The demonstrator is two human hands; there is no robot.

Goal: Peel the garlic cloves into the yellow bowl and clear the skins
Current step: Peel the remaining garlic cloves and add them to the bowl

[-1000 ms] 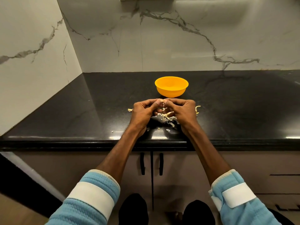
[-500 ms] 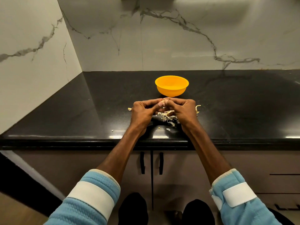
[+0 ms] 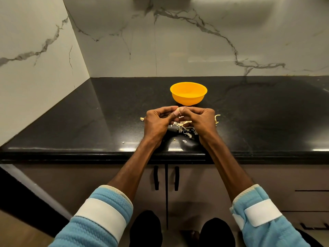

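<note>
Because the garlic clove is pinched between the fingertips of both hands, only a small pale sliver of it shows, too little to tell how much skin clings to it. It is held just above the worktop, between the front edge and the yellow bowl, which stands nearer the back edge, close beyond the knuckles. The left hand and the right hand are both curled, thumbs and forefingers meeting on the clove. To peel it well, I would judge that one hand should hold the clove steady while the other's thumbnail lifts the skin at an end and strips it lengthwise, letting the scraps fall onto the pile rather than toward the bowl. That pile of skins — papery, pale, curled flakes — lies on the worktop under and between the hands, with stray bits beside the right hand and toward the front edge.
</note>
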